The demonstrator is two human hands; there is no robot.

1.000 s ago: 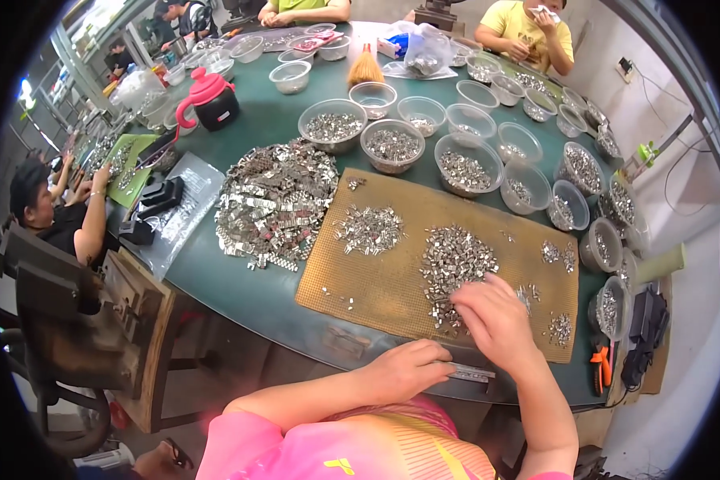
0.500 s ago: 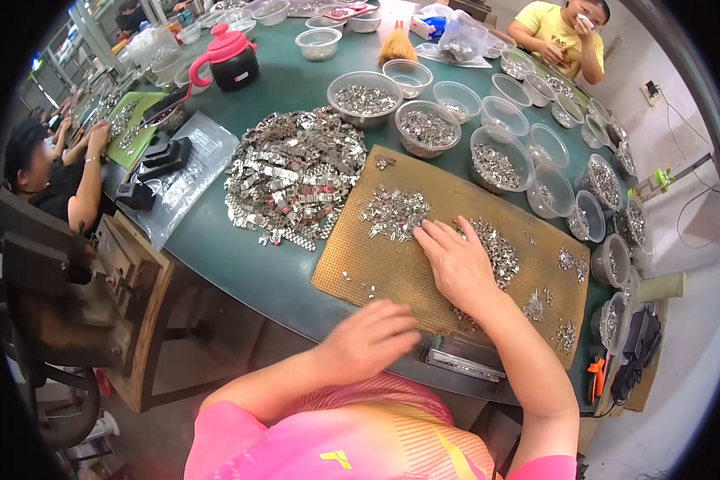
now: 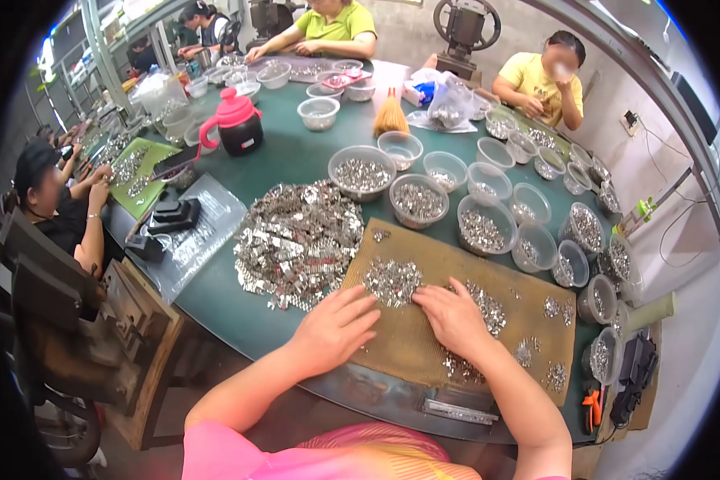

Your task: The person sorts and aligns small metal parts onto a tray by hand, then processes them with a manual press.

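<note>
On a tan ridged mat lies a loose heap of small silvery metal pieces. My left hand reaches over the mat's left edge, palm down, fingers spread, its tips just short of that heap. My right hand rests on the mat with its fingertips at the heap's right edge; its thumb stands apart. Nothing shows held in either hand, though the right fingertips partly hide what they touch. Beside the right hand a second heap of metal pieces stretches under the wrist. Left of the mat sits a big mound of linked metal strips.
Clear plastic bowls of metal parts, such as one bowl, curve around the mat. A black and pink jug, a small broom and a plastic bag lie farther off. Orange-handled pliers lie at right. Other people sit around.
My left hand has moved forward from the table's front edge onto the mat, beside the heap. My right hand stays by the heap. The view has tilted up, showing more people.
</note>
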